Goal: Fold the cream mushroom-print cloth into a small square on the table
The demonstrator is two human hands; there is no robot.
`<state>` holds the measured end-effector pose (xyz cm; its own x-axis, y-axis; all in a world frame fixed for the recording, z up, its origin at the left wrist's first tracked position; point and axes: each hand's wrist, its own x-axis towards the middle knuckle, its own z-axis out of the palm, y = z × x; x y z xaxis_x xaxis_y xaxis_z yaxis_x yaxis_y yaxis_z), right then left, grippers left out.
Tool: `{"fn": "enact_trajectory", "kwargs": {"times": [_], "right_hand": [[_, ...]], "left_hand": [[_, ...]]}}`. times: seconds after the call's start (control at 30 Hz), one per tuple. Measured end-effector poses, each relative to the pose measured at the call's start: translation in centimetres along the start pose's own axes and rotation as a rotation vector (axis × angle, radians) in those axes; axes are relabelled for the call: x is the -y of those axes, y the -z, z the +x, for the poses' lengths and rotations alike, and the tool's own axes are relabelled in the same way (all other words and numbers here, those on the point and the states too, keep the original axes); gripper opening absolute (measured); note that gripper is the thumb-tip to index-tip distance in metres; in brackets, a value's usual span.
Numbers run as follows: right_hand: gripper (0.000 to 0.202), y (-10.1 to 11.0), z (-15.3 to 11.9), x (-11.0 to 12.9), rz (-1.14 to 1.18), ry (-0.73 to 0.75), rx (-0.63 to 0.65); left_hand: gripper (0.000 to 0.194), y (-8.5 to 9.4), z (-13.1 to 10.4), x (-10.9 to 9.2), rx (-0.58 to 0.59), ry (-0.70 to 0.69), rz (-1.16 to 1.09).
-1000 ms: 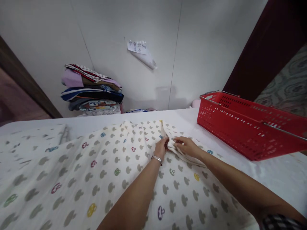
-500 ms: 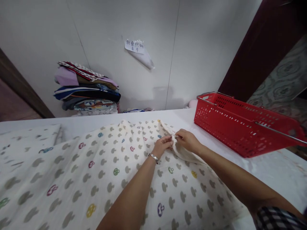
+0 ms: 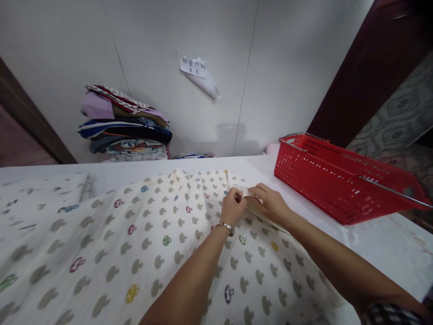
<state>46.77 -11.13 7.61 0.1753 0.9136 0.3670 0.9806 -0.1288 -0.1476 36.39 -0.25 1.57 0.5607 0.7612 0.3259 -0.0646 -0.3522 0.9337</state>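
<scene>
Head view: left of the red basket (image 3: 321, 192) lies a mushroom-print cloth (image 3: 152, 234), its raised edge pinched by left hand (image 3: 234, 208) and right hand (image 3: 270, 204). Likely light, soft, limp; best held at 2 edge points.

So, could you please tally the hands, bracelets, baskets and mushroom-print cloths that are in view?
Hands (left hand, right hand): 2
Bracelet: 1
Red basket: 1
Mushroom-print cloth: 1
Total: 5
</scene>
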Motion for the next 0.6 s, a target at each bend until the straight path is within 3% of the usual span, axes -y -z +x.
{"fn": "enact_trajectory", "kwargs": {"times": [0.23,0.4,0.5,0.6], "right_hand": [[0.045,-1.7,-1.9,0.2,0.07,-0.052,0.049],[0.028,-2.6,-1.8,-0.3,0.115,-0.111,0.021],[0.025,-1.0,0.2,-3.6,0.17,-0.178,-0.02],[0.019,2.5,4.0,-9.2,0.062,-0.409,-0.013]], "left_hand": [[0.007,-0.7,-0.4,0.1,0.021,-0.037,-0.186],[0.011,-0.3,-0.7,-1.2,0.134,-0.109,-0.254],[0.015,0.0,-0.7,-1.1,0.141,-0.148,-0.187],[0.014,-0.1,-0.7,-0.1,0.091,-0.128,-0.065]]}}
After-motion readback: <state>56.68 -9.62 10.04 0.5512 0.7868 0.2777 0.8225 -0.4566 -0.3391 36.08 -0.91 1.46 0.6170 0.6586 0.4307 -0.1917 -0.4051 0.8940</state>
